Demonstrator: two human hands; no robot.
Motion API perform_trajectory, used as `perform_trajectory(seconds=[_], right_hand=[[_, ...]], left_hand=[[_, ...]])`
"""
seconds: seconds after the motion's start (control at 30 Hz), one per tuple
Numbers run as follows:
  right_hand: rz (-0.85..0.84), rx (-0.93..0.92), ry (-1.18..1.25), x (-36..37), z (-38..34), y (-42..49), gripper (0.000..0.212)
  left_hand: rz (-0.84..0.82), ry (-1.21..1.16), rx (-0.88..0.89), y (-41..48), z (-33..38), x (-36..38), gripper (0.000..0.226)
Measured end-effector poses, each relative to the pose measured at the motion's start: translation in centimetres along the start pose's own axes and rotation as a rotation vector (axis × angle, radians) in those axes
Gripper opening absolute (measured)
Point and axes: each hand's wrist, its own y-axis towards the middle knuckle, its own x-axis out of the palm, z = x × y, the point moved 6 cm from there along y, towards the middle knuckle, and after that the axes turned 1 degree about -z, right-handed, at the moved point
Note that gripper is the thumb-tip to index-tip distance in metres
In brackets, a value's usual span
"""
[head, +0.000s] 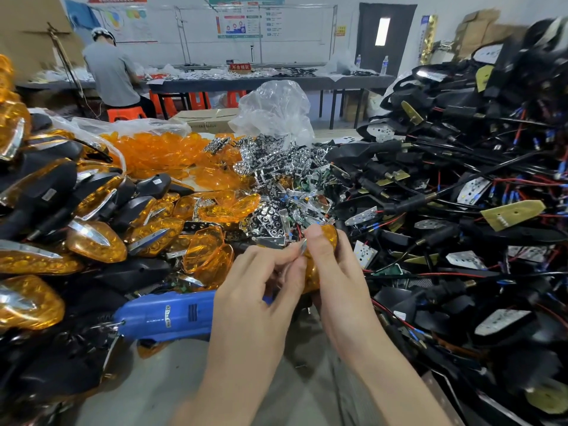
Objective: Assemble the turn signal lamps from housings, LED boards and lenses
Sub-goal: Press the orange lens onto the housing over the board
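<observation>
Centrally, right hand [335, 272] grip curled round amber lamp [331, 236], long axis pointing away, left hand [255, 290] pinching it

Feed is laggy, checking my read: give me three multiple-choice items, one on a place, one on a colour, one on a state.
1. The left hand and right hand are: A open and flat; B both holding the lens; C idle, apart.
2. That lens is: A red; B clear; C amber.
3. The blue electric screwdriver lies: A in the right hand; B on the table, left of the hands; C upright on its tip.
Answers: B, fingers of both curl round it; C, orange shows beside the right thumb; B, it lies by the left hand.
</observation>
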Motion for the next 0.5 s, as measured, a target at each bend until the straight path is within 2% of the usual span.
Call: perform_trajectory(seconds=[0.1, 0.3, 0.5], right_hand=[[0.022, -0.044, -0.046, -0.08, -0.31, -0.06, 0.029], [0.013, -0.068, -0.056, -0.09, -0.84, -0.47, 0.014], [0.034, -0.082, -0.076, -0.20, -1.00, -0.64, 0.015]], left_hand=[[-0.018, -0.016, -0.016, -0.02, -0.04, 0.09, 0.014], [-0.035, -0.209, -0.137, -0.27, -0.67, 0.32, 0.015], [-0.060, -0.266, -0.177, -0.30, -0.84, 0.67, 0.011]])
